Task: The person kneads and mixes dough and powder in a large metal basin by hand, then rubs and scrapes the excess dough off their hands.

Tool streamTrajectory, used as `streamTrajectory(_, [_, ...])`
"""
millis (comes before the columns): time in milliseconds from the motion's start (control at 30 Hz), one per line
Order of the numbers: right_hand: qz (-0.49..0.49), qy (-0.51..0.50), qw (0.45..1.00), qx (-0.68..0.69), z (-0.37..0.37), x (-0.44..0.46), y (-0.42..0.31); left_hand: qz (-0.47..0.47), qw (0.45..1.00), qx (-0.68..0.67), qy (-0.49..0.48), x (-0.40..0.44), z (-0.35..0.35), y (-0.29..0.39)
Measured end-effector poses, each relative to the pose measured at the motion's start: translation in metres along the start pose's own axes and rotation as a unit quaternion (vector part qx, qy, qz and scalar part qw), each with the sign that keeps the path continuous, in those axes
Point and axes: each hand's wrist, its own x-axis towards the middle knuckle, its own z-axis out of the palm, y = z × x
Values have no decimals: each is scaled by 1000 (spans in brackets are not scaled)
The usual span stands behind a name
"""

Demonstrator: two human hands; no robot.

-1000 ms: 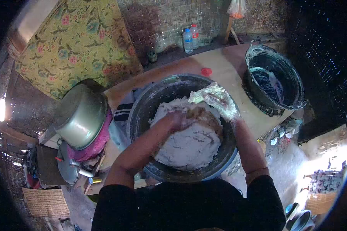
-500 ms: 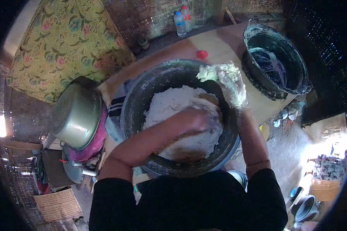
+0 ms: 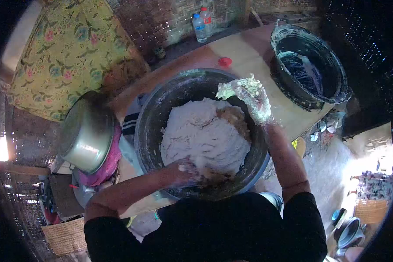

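A large dark basin (image 3: 149, 114) holds a broad mound of pale dough (image 3: 196, 126) with brownish patches at its right and near sides. My left hand (image 3: 187, 171) is down in the basin, against the near edge of the dough. Its fingers are blurred and partly hidden there, so their grip does not show. Above the basin's far right rim I hold up my right hand (image 3: 254, 98). Sticky dough coats it thickly, and its fingers stretch to the left, apart from the mound.
Right of the basin stands a black, residue-streaked bucket (image 3: 279, 52) on the table (image 3: 249, 48). A red lid-like piece (image 3: 225, 61) and two plastic bottles (image 3: 199, 28) are at the back. An upturned metal pot (image 3: 89, 131) sits left, beside a floral cloth (image 3: 74, 56).
My left hand has moved from the right part of the dough back toward me, to its near edge, uncovering the mound's top. My right hand has stayed raised, shifting slightly.
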Motion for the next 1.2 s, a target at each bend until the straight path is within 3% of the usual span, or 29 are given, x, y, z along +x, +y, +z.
streamTrajectory(33, [50,5,998,39,-1,-1,3,-27,1000,-15,-3,-14,0,1])
streamTrajectory(67, [50,-69,995,-44,-6,2,-4,-53,998,-29,-3,-26,0,3])
streamTrajectory(167, [-12,-35,999,-28,-3,-2,2,-126,989,-68,34,-35,7,4])
streamTrajectory(333, [41,-43,996,60,0,1,0,-206,964,-143,89,3,25,-31])
streamTrajectory(467, [59,-54,996,-29,-4,2,10,-197,970,-125,75,29,4,-56])
streamTrajectory(567, [46,-71,996,-15,2,2,0,-100,992,45,62,45,-42,-37])
streamTrajectory(633, [62,-57,996,8,2,1,8,-93,994,-34,54,54,-44,-38])
streamTrajectory(667, [14,-93,995,-21,1,4,10,-92,994,-29,55,57,-44,-37])
streamTrajectory(700, [-35,-128,990,-50,1,6,10,-119,993,-7,-10,59,-41,-37])
streamTrajectory(733, [14,-131,990,-42,0,3,9,-146,986,16,-75,58,-37,-36])
streamTrajectory(767, [7,-127,991,-41,1,2,2,-145,986,23,-76,53,-30,-38])
streamTrajectory(800, [9,-138,990,-36,2,0,-5,-80,992,-83,53,47,-25,-37])
streamTrajectory(833, [9,-151,988,-33,3,0,-11,-46,983,-133,122,44,-19,-33])
streamTrajectory(867, [111,-148,982,44,4,0,-4,-6,967,-177,185,41,-18,-27])
streamTrajectory(900, [101,-147,983,38,6,-1,1,-112,985,-94,92,40,-27,-8])
streamTrajectory(967, [125,-205,964,114,13,-2,10,-216,976,-8,6,32,-52,18])
streamTrajectory(1000, [-41,-273,956,-96,12,1,19,-230,967,-105,-16,18,-64,26])
streamTrajectory(1033, [98,-248,963,-45,22,-10,12,-241,948,-205,-39,5,-70,34])
streamTrajectory(1067, [-4,-300,929,-217,24,-14,22,-241,947,-209,-34,-3,-76,40])
streamTrajectory(1133, [-108,-344,853,-377,34,-13,51,-258,949,-172,46,-19,-96,39])
streamTrajectory(1200, [-148,-374,777,-485,48,-9,77,-277,943,-135,126,-32,-113,31])
